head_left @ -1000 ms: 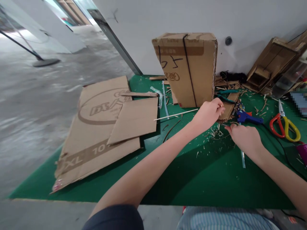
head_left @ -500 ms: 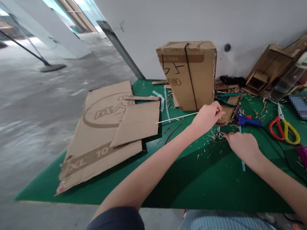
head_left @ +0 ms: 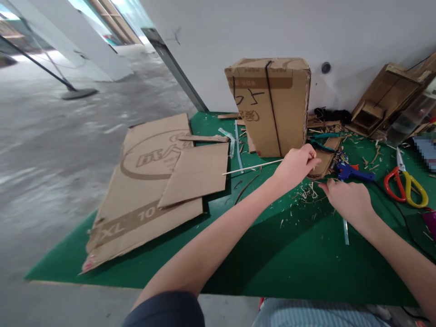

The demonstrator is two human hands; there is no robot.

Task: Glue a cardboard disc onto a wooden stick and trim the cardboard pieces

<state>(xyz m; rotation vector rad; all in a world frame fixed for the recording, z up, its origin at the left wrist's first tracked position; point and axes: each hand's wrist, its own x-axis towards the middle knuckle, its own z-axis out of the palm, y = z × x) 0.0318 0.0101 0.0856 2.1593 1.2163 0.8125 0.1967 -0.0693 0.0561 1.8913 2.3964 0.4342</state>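
One pale stick (head_left: pixel 252 167), pinched in my left hand (head_left: pixel 295 164), over the worktop (head_left: pixel 272 263) towards its far edge; my right hand (head_left: pixel 349 200) curled, its hold I cannot tell. Shavings (head_left: pixel 309 193) below: trimming seemingly part done, remainder unclear. Cardboard sheet (head_left: pixel 136 186), left edge, printed "XL 10"; box (head_left: pixel 289 109), far edge, hand-marked, apparently "65".

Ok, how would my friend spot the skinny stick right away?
Start at the green table and find the tall cardboard box standing on it. Just in front of that box, the left hand holds a thin stick that points leftward. It is pale and straight, unlike the dark, curved strip lying nearby.
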